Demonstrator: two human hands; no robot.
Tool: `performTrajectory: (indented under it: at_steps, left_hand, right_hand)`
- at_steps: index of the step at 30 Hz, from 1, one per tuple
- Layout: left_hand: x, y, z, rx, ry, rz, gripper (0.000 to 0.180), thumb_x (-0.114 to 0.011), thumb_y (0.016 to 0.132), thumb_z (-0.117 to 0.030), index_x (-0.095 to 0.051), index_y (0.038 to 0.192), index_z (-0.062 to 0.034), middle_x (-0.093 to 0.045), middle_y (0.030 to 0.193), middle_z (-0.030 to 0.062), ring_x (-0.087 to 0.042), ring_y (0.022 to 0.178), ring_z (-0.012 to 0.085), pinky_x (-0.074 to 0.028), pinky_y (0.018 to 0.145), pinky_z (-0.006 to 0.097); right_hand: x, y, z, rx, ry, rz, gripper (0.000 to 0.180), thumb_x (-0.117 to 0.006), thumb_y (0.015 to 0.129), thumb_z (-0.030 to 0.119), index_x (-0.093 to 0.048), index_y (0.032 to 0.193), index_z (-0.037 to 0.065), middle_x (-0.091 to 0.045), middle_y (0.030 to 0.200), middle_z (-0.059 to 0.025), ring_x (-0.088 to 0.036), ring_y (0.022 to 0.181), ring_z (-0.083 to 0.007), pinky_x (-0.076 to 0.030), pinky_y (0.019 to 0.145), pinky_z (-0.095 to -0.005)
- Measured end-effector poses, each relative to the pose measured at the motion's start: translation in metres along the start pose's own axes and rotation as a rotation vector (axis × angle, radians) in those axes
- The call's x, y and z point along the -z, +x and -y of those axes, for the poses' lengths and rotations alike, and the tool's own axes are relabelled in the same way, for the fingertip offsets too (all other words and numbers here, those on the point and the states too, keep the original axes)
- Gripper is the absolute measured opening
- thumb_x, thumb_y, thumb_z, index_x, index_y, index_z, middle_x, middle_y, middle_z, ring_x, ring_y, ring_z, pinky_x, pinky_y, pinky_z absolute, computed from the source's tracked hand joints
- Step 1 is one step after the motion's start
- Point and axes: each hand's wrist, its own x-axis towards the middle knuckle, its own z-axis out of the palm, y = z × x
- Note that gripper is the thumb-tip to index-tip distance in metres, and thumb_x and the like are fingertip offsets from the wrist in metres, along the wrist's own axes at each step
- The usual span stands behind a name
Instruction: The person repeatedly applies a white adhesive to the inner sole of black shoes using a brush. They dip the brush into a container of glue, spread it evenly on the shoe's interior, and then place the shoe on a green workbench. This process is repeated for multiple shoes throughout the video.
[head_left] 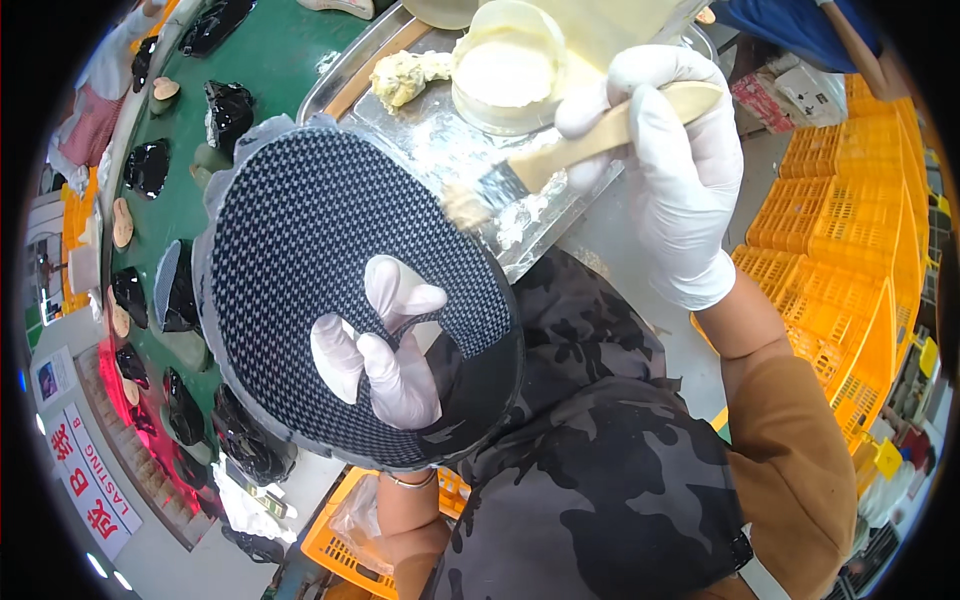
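A large shoe upper (300,240) with black-and-white houndstooth lining and a grey edge is held up close in front of me. My left hand (395,345), in a white glove, is closed on it, with fingers coming through an opening in its lining. My right hand (675,170), also gloved in white, grips the wooden handle of a flat brush (570,142). The pale, coated bristles are beside the upper's right edge; whether they touch it I cannot tell. Behind the brush, a round tub (508,70) of white paste stands on a smeared metal tray (425,130).
On the left runs a green conveyor belt (285,50) carrying several glossy black shoe uppers (150,168) and tan shoe-shaped pieces (122,222). Stacked orange crates (800,230) fill the right side, and another orange crate (335,535) sits below. Other people are at the upper corners.
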Motion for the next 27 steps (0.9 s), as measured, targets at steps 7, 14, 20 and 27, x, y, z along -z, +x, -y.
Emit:
performTrajectory:
  at_steps: [7,14,20,27]
  left_hand:
    - [-0.008,0.019,0.012,-0.396,0.231,0.016,0.043,-0.044,0.095,-0.012,-0.031,0.136,-0.0135,-0.052,0.116,0.0332,-0.063,0.080,0.0357,-0.051,0.080,0.046]
    - [-0.011,0.035,0.015,-0.842,0.496,0.272,0.042,-0.038,0.091,-0.009,-0.030,0.132,-0.0016,-0.054,0.097,0.0329,-0.058,0.067,0.0361,-0.048,0.061,0.044]
    - [0.000,0.054,0.025,-1.107,0.562,0.253,0.040,-0.038,0.092,-0.009,-0.032,0.131,-0.0020,-0.053,0.092,0.0319,-0.055,0.063,0.0378,-0.047,0.057,0.044]
    - [0.004,0.066,0.025,-1.323,0.627,0.205,0.037,-0.037,0.093,-0.009,-0.033,0.129,-0.0025,-0.052,0.086,0.0308,-0.053,0.059,0.0399,-0.046,0.053,0.044]
  right_hand:
    - [0.009,-0.012,0.003,-0.108,-0.205,0.200,0.022,-0.047,0.094,0.014,-0.040,0.111,0.003,-0.059,0.086,-0.0133,-0.059,0.070,-0.0133,-0.050,0.056,-0.0222]
    - [-0.002,0.000,-0.004,0.310,-0.121,0.294,0.031,-0.055,0.091,0.015,-0.040,0.114,0.001,-0.058,0.086,-0.0117,-0.058,0.073,-0.0128,-0.048,0.057,-0.0213]
    - [0.005,-0.001,-0.001,0.215,-0.251,0.429,0.028,-0.052,0.093,0.011,-0.040,0.116,0.002,-0.057,0.092,-0.0104,-0.056,0.075,-0.0110,-0.048,0.062,-0.0224]
    - [-0.005,-0.008,-0.010,0.157,-0.187,0.460,0.029,-0.058,0.089,0.010,-0.042,0.112,0.004,-0.057,0.092,-0.0085,-0.056,0.073,-0.0091,-0.049,0.062,-0.0214]
